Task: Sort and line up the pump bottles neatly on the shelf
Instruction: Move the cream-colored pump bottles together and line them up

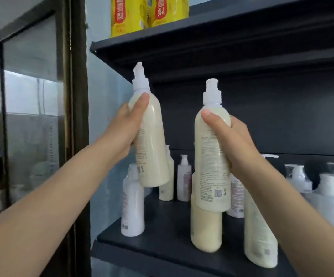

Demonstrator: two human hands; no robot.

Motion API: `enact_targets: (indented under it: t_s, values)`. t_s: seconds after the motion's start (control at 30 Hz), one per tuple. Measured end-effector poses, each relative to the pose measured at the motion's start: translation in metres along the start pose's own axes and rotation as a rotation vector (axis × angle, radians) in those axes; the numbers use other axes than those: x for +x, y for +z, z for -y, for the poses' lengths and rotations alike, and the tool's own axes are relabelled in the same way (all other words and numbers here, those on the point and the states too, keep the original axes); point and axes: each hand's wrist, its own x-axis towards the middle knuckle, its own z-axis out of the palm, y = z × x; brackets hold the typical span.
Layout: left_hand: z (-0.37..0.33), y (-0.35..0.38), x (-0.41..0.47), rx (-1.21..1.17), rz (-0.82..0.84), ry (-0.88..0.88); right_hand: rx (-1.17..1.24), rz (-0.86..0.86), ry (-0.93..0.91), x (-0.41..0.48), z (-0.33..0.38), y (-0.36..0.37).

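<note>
Now left cream bottle [151, 140] & right cream bottle [212, 156] are both off the dark shelf [162, 232], one per hand.
Both look full to the shoulder w/ thick lotion, so we judge them fairly heavy. The plastic looks stiff, smooth & prob. a bit slippery. Pump heads look like the weak pt, so we'd hold round the upper body, not the nozzle. Left cream bottle is tilted, its base overlapping the white pump bottle [133, 204] at the shelf's left front. Our left hand [126, 128] wraps it just below the shoulder, thumb [142, 104] across the front, other fingers hidden behind. Right cream bottle is near upright, in front of a standing cream bottle [206, 230]. Our right hand [234, 140] grips it the same way. More bottles stand unsorted behind & to the right; yellow packs [126, 15] sit on the shelf above.
</note>
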Motion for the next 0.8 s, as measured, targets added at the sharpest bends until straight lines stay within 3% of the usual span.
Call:
enact_targets:
  t_s: [0.2,0.47,0.8]
  values:
    - [0.037,0.0,0.077,-0.1,0.208,0.061,-0.126,-0.12,0.068,0.051,-0.017,0.034]
    - [0.099,0.002,0.141,-0.15,0.32,-0.007,-0.177,-0.179,0.212,0.102,-0.056,0.054]
    - [0.194,-0.017,0.139,-0.199,0.347,-0.1,-0.585,0.318,0.398,0.134,-0.101,0.055]
